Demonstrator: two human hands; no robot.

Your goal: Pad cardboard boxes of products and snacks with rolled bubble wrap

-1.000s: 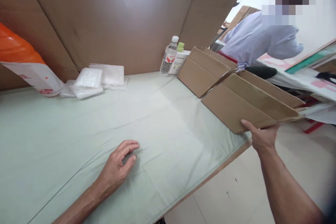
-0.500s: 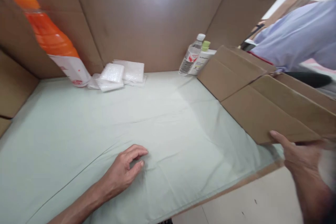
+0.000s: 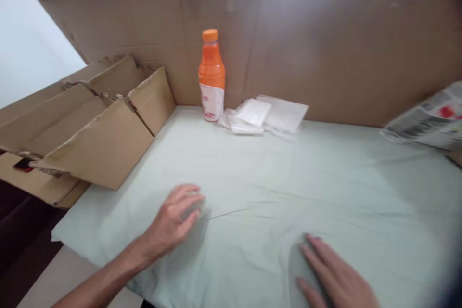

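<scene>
Over the pale green cloth (image 3: 252, 168) on the table, my left hand (image 3: 175, 216) is open, its fingers loosely bent and apart, with nothing in them. My right hand (image 3: 335, 274) is slightly blurred at the lower right; its fingers are spread over the cloth and it holds nothing. Beyond both hands, an orange bottle (image 3: 211, 77) with a white label stands upright against the cardboard back wall. To its right lie several flat, clear plastic packets (image 3: 252, 113), partly overlapping.
Brown cardboard boxes (image 3: 108, 139) line the table's left side. A tall cardboard panel (image 3: 306, 57) closes off the back. At the right edge, a clear plastic bottle (image 3: 429, 118) with a red mark is smeared and partly cut off.
The view has swung left, so the orange bottle and packets now appear further right. My right hand has left the cardboard on the right side and is over the cloth. My left hand stays open.
</scene>
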